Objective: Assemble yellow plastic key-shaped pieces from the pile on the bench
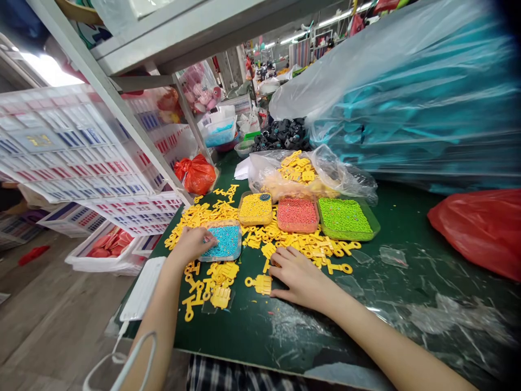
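Note:
My left hand (191, 243) rests at the left edge of a tray of blue beads (224, 241), fingertips curled together into the beads. My right hand (300, 277) lies flat on the green table (260, 326), fingers spread, touching a yellow plastic piece (260, 283). Many more yellow plastic pieces (228, 271) are scattered around both hands. Behind them stand a tray of yellow beads (255, 209), a tray of red beads (297, 214) and a tray of green beads (344, 216).
A clear bag of yellow parts (301, 171) and black parts (280, 134) lie further back. Large plastic-wrapped teal bundles (415, 103) fill the right, with a red bag (484, 228) beside. Stacked white crates (73, 146) and another red bag (196, 175) stand at left.

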`<control>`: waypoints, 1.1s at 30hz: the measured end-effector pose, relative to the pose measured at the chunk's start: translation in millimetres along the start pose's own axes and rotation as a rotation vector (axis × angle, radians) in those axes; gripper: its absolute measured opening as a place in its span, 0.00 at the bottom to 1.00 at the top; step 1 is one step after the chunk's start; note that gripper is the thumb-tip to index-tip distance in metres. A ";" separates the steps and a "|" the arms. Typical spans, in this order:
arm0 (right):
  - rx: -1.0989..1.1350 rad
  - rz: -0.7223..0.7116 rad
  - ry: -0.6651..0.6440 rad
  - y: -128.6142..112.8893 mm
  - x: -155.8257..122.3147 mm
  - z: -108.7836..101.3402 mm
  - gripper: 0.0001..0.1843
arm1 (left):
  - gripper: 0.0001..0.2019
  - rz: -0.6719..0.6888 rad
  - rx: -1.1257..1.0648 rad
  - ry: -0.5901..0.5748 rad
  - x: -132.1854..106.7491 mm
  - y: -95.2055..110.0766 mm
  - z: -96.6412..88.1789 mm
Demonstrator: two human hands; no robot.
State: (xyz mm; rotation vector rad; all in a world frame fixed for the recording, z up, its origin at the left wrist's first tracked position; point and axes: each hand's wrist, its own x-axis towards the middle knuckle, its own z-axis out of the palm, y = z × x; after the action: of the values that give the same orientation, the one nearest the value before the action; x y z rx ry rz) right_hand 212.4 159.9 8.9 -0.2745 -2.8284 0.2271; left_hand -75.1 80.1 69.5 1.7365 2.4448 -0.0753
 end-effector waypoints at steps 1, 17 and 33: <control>-0.002 -0.003 0.007 0.1 -0.1 0.5 0.17 | 0.14 -0.008 0.004 0.023 -0.7 -1.3 -1.5; 0.001 -0.006 0.003 -0.1 -0.5 -0.8 0.16 | 0.11 0.035 0.016 0.071 3.9 16.2 14.3; 0.011 0.016 -0.046 -0.8 -1.1 -1.2 0.17 | 0.13 0.276 -0.159 0.218 -12.8 46.5 9.6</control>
State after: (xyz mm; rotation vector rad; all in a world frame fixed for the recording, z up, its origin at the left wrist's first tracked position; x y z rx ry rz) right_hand 213.6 159.1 9.8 -0.2935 -2.8699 0.2558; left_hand -26.4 82.3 63.7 2.0814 2.2454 0.3449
